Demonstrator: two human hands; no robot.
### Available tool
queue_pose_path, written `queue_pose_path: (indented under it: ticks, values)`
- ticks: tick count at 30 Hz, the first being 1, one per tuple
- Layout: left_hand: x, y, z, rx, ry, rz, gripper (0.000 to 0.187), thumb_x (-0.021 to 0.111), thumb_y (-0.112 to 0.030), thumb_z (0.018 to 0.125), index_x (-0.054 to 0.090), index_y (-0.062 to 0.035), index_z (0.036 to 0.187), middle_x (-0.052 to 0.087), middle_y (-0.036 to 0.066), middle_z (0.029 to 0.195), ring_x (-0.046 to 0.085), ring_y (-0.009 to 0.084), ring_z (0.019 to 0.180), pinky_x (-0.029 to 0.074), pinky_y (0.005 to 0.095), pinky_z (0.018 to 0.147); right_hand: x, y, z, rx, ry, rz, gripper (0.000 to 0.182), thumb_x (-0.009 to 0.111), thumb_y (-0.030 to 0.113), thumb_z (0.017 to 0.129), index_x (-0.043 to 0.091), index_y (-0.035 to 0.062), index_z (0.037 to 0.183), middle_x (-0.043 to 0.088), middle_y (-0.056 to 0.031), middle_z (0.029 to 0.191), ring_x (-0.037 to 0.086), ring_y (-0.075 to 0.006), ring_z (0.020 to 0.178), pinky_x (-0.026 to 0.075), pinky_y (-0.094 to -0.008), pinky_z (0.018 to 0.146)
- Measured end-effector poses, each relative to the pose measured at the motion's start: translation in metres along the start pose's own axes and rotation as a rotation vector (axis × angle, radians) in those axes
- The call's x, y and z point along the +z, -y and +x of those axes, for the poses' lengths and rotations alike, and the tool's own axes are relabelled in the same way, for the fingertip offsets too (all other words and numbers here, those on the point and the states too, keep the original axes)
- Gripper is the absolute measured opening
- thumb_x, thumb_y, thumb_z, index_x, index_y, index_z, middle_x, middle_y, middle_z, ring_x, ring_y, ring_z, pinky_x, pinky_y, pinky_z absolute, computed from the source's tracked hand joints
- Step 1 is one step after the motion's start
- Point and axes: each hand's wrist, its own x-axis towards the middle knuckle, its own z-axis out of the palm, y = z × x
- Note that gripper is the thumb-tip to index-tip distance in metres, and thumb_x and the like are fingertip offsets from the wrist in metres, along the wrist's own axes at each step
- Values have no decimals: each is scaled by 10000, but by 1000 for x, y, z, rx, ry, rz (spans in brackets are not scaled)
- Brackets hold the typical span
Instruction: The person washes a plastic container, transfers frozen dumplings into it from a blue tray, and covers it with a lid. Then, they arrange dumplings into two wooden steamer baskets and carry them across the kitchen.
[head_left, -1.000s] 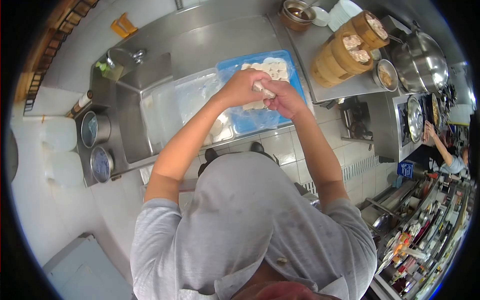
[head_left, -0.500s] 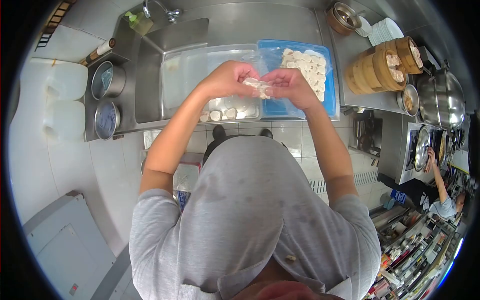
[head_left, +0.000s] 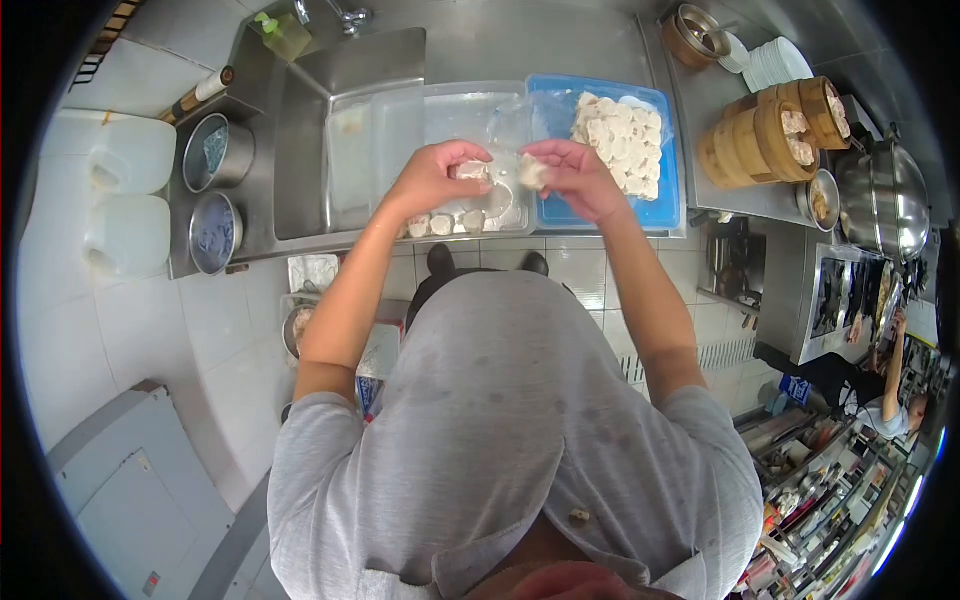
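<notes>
My left hand (head_left: 436, 182) is closed on a pale dumpling (head_left: 472, 172), pinched between thumb and fingers above a clear plastic tray (head_left: 395, 108). A second pale dumpling (head_left: 533, 174) sits between the thumb and fingertips of my right hand (head_left: 583, 182), near the left edge of a blue tray (head_left: 672, 150). A block of several pale dumplings (head_left: 628, 150) fills much of the blue tray, with thin clear plastic sheet beside it. Along the clear tray's near edge stands a short row of dumplings (head_left: 441, 224). A gap separates my two hands.
A steel sink (head_left: 300, 170) lies to the left, with metal pots (head_left: 218, 152) beside it. Bamboo steamers (head_left: 745, 142) with filled dumplings, white plates (head_left: 778, 65) and a large steel pot (head_left: 885, 195) stand at right. Another person (head_left: 880, 400) works at the stove.
My hands have moved apart; earlier they were together around the dumplings. Now each hand holds a separate dumpling. At the stove, the other person's arm and the round lid have shifted.
</notes>
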Motion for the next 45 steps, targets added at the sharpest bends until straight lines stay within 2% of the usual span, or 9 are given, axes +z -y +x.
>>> queue_pose_path:
  ticks: [4, 9, 15, 24, 29, 32, 36, 38, 45]
  values:
    - [41, 21, 13, 53, -74, 434, 393, 847, -210, 754, 673, -37, 1061, 724, 127, 952, 685, 271, 830, 535, 386, 748, 10, -6, -4, -68, 78, -1198, 400, 766, 129, 753, 702, -3, 1125, 730, -117, 945, 700, -259, 817, 558, -406, 711]
    - [83, 57, 14, 141, -98, 618, 342, 848, -256, 722, 679, -39, 925, 698, 173, 919, 663, 387, 887, 525, 472, 807, 15, -47, -4, -485, -22, -1464, 280, 731, 106, 677, 711, 88, 956, 721, -81, 898, 635, -280, 891, 425, -415, 833]
    - [74, 64, -5, 84, -52, 816, 273, 783, -302, 805, 753, -151, 1030, 717, 73, 963, 631, 308, 979, 471, 452, 857, 15, -76, -7, -389, 127, -1749, 212, 685, 38, 672, 681, 94, 877, 672, -47, 854, 615, -252, 898, 404, -409, 830]
    - [69, 68, 2, -3, 19, 766, 281, 727, -296, 841, 738, -145, 1078, 719, 81, 947, 662, 331, 953, 449, 485, 842, 11, -71, -11, -387, 173, -1647, 103, 696, 95, 709, 688, 72, 809, 690, -74, 849, 629, -272, 909, 439, -408, 861]
    - [49, 5, 37, 247, -174, 359, 429, 708, -140, 881, 641, -80, 1300, 698, 167, 1093, 693, 256, 947, 558, 363, 844, -11, -8, -27, -272, -830, -1178, 437, 882, 306, 741, 683, 40, 1023, 707, -124, 940, 698, -321, 941, 562, -423, 778]
    - [60, -38, 95, 343, -166, 327, 473, 698, -152, 877, 609, -59, 1332, 689, 162, 1156, 695, 274, 954, 552, 369, 856, -47, 11, -29, -122, -1078, -1414, 671, 899, 476, 669, 655, 1, 1075, 669, -182, 1058, 674, -357, 989, 570, -447, 807]
    - [98, -46, 183, 304, -127, 431, 504, 723, -207, 785, 633, -35, 1250, 687, 210, 1165, 654, 373, 1099, 529, 434, 931, -51, 10, -14, 54, -970, -1572, 736, 870, 513, 640, 640, -36, 1072, 628, -210, 1116, 636, -394, 1042, 567, -462, 838]
    - [110, -41, 201, 222, -8, 467, 604, 756, -228, 732, 620, -43, 1291, 704, 178, 1101, 673, 325, 983, 543, 384, 877, -67, -2, -9, 15, -883, -1570, 719, 852, 489, 640, 638, -46, 1068, 618, -216, 1121, 621, -399, 1068, 566, -464, 850]
    - [111, -37, 187, 56, 191, 281, 578, 816, -185, 705, 625, -11, 1222, 705, 101, 1032, 673, 229, 905, 546, 358, 792, -91, 5, -38, -432, -532, -1362, 639, 806, 91, 661, 548, 39, 1243, 597, -195, 1202, 607, -435, 1082, 526, -464, 943]
